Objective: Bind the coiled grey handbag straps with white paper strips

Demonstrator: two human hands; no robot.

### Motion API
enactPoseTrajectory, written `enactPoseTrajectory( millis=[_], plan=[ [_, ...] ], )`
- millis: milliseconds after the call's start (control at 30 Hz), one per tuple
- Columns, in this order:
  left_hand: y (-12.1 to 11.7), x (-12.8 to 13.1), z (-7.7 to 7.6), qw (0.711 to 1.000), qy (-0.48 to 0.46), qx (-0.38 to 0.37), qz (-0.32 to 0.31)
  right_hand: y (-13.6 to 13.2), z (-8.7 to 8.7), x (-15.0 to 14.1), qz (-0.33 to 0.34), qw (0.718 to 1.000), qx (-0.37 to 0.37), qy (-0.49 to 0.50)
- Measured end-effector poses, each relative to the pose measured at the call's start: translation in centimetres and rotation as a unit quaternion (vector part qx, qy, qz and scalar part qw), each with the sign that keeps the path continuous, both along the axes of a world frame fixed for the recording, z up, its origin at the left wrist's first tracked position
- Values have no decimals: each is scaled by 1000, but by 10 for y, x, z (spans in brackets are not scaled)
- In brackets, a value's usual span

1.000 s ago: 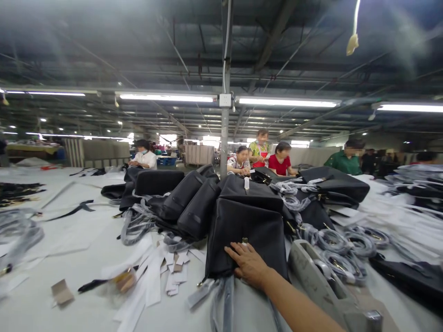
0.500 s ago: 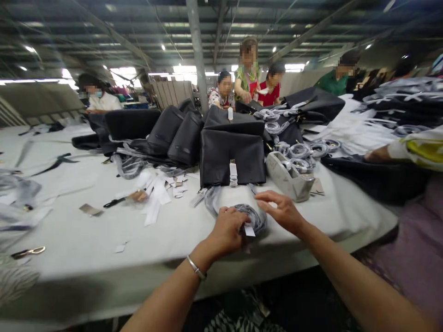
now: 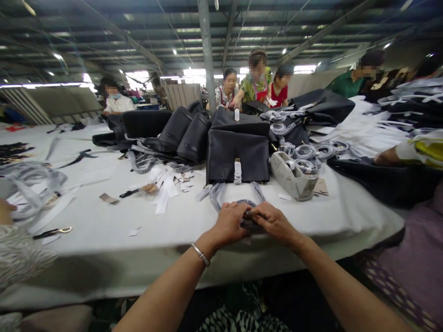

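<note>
A coiled strap [image 3: 246, 203] in clear plastic wrap lies at the table's near edge, mostly covered by my hands. My left hand [image 3: 231, 222] is closed around its left side. From the right, my right hand [image 3: 277, 222] closes on the same coil, thumb and fingers meeting my left fingertips. What exactly the fingertips pinch is too small to make out. Just behind stands a black handbag [image 3: 238, 154], its plastic-wrapped handles [image 3: 217, 193] drooping toward me and a white wrap round its front clasp. A grey tape dispenser [image 3: 293, 177] sits right of the bag.
Black bags [image 3: 173, 131] crowd the back left. Wrapped strap coils [image 3: 306, 152] lie behind the dispenser. Paper scraps [image 3: 168, 191] and scissors [image 3: 51, 233] are on the left. A co-worker's hand [image 3: 386, 157] rests on a black bag at right; other people stand across the table.
My right hand has come in from the right and closed on the coil beside my left hand. The white tag seen on the coil is now hidden. The view has shifted a little left.
</note>
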State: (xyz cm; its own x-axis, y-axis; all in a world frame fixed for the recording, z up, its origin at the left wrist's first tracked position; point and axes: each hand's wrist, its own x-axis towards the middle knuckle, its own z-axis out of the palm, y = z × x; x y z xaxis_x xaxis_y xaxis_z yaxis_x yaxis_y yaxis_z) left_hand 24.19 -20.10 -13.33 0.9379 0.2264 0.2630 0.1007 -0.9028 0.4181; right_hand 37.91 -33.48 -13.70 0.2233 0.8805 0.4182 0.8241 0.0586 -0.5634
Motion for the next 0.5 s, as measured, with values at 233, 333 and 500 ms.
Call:
enactPoseTrajectory(
  millis=[233, 333, 500],
  plan=[
    [3, 1, 2, 1000, 14, 0, -17, -3, -12, -3, -37, 996, 43, 71],
    [4, 1, 2, 1000, 8, 4, -28, 1, -16, -5, -61, 993, 76, 72],
    [7, -1, 3, 999, 6, -8, -32, 10, -16, -4, -59, 993, 102, 30]
  ],
)
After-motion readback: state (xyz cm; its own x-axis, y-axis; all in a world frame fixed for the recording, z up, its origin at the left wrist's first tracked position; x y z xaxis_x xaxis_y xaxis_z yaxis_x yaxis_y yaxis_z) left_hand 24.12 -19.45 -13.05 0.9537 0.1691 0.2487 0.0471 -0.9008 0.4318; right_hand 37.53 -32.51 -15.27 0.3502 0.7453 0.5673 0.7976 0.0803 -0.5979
